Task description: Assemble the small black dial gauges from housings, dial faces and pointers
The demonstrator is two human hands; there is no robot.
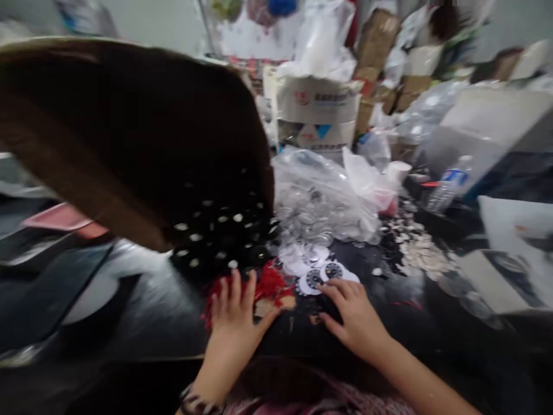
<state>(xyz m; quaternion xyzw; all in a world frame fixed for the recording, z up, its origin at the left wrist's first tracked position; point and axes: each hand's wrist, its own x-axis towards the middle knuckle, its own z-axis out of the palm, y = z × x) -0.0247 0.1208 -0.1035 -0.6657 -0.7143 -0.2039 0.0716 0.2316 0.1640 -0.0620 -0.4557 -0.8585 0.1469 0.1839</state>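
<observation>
PLACE: small-parts workshop | SIGNS: black worktable (298,337); bagged discs (322,199); pale pieces (421,252) heaped; cardboard boxes (379,37)

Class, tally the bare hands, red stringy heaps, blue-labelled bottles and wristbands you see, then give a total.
Bare hands: 2 (left hand, right hand)
Red stringy heap: 1
Blue-labelled bottle: 1
Wristband: 1
Total: 5

A bottle (450,182) (blue-labelled) sits right of a printed sack (317,109).
</observation>
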